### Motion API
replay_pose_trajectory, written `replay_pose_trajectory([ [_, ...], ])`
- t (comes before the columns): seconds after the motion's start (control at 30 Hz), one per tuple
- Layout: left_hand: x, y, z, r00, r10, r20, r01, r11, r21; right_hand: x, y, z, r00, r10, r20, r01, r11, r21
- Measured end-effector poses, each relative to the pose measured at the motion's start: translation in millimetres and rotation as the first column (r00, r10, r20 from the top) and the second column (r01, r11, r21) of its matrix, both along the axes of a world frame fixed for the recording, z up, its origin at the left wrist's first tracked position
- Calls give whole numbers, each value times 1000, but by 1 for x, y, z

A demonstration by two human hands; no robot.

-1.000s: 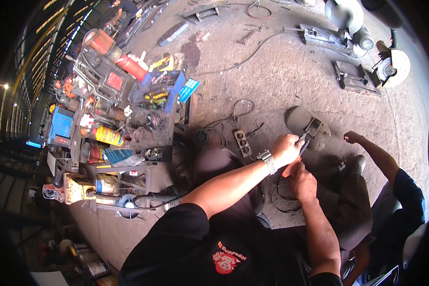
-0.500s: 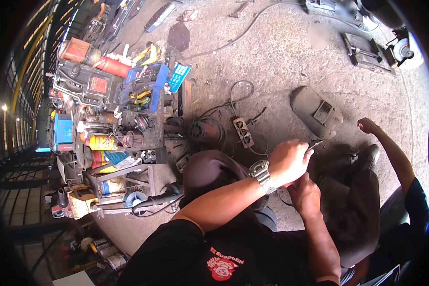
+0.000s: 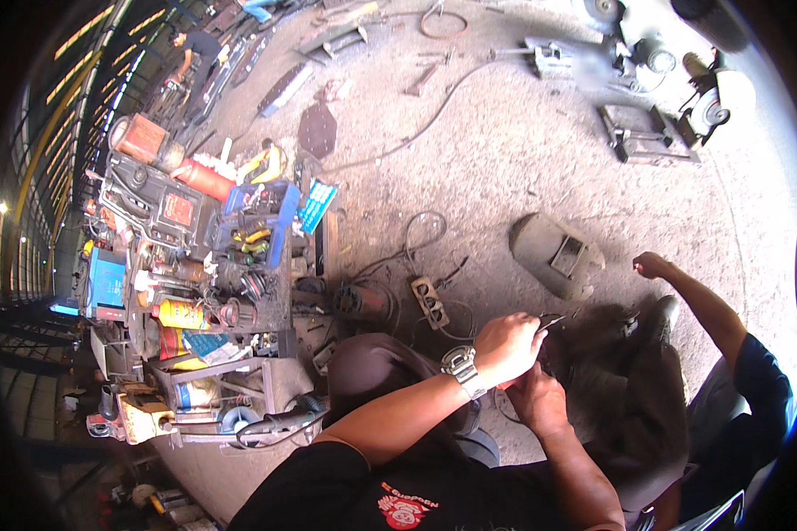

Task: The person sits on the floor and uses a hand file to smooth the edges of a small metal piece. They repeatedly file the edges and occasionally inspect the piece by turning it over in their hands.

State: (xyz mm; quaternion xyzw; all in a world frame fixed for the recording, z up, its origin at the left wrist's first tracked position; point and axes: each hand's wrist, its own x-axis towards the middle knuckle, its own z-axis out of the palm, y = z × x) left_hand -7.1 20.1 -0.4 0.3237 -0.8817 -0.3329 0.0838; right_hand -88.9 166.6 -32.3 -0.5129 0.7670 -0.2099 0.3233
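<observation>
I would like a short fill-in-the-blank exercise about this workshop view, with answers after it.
The watch is on the person's ____ wrist.
In the picture, the right hand appears ____ (above/below) the left hand.
The mask lies to the ____ of the power strip.
The tool tray is ____ in colour.
Missing words: left; below; right; blue.

Right of the cluttered counter (image 3: 280, 305) spreads a rough, brightly lit floor (image 3: 496, 146); left of it, a dark barred wall (image 3: 28, 252) and glowing lamp (image 3: 3, 208).
</observation>
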Motion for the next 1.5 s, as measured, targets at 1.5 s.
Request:
replay_pose_trajectory([
  [1.5,223,14,154,-274,612,-742,-153,734,662,-12,38,-38,966,245,-81,-255,956,-145],
])
